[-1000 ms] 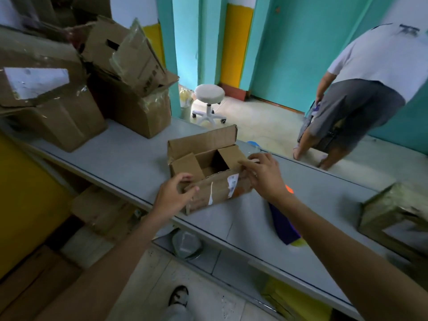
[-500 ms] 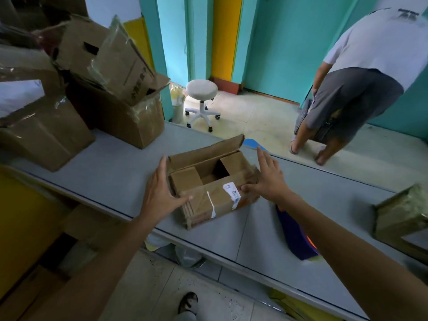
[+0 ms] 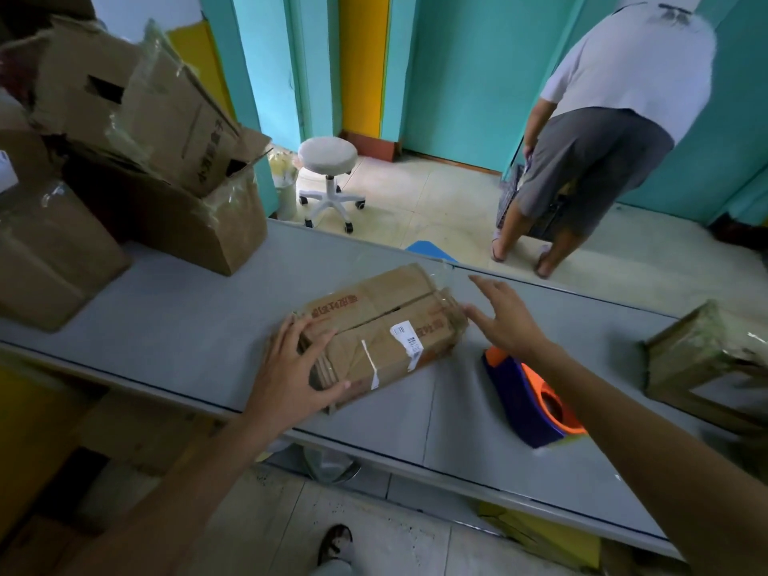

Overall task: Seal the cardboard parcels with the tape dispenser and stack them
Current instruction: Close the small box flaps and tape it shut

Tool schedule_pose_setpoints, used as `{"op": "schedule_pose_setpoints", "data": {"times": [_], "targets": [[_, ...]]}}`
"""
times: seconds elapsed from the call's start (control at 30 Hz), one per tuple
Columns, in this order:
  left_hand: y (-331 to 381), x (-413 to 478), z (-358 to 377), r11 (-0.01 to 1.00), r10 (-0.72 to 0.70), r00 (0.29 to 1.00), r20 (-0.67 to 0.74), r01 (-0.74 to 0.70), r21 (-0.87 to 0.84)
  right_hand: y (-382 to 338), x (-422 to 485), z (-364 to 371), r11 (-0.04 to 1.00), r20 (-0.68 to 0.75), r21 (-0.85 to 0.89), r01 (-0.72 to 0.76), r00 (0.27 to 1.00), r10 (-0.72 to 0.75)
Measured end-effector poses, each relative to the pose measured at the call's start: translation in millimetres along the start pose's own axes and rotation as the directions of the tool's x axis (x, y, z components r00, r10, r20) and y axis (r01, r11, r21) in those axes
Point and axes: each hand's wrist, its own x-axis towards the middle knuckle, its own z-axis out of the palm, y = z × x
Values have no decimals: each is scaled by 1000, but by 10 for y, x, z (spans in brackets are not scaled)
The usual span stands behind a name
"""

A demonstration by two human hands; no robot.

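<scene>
Cardboard parcel (image 3: 386, 326) lies on the bench (image 3: 166, 318) between both hands, top flaps folded down. Left hand (image 3: 291, 367) presses flat against the parcel's left end, fingers spread and straight, thumb along the near face. Right hand (image 3: 509, 322) is open with fingers splayed, just beside the parcel's right end (contact cannot be confirmed). The blue and orange tape dispenser (image 3: 528, 397) rests on the bench under the right wrist. Opened cartons (image 3: 166, 160) stand well beyond the left hand.
</scene>
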Motion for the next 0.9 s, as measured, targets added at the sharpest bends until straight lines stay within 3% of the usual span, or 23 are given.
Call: {"op": "schedule_pose_setpoints", "data": {"times": [0.1, 0.2, 0.33, 0.4, 0.53, 0.7, 0.9], "targets": [[82, 9, 53, 1000, -10, 1000, 22, 10, 30, 246, -139, -231, 982, -138, -109, -154, 981, 139], [114, 49, 85, 1000, -2, 1000, 19, 1, 28, 370, -378, -365, 941, -62, -130, -312, 950, 306], [198, 75, 90, 999, -32, 999, 25, 32, -3, 359, -721, -257, 847, 44, -361, -390, 900, 433], [229, 58, 102, 999, -40, 999, 12, 40, -30, 349, -862, -108, 821, 44, -361, -443, 871, 489], [257, 35, 118, 998, -38, 999, 3, 38, -54, 407, -1017, 94, 837, -35, -269, -477, 873, 487], [252, 36, 78, 998, -47, 999, 18, 48, -37, 402, -1124, 247, 856, -78, -359, -372, 926, 370], [297, 60, 86, 995, -79, 996, 38, 81, -56, 516, -1062, 336, 888, -28, -330, -319, 944, 329]]}}
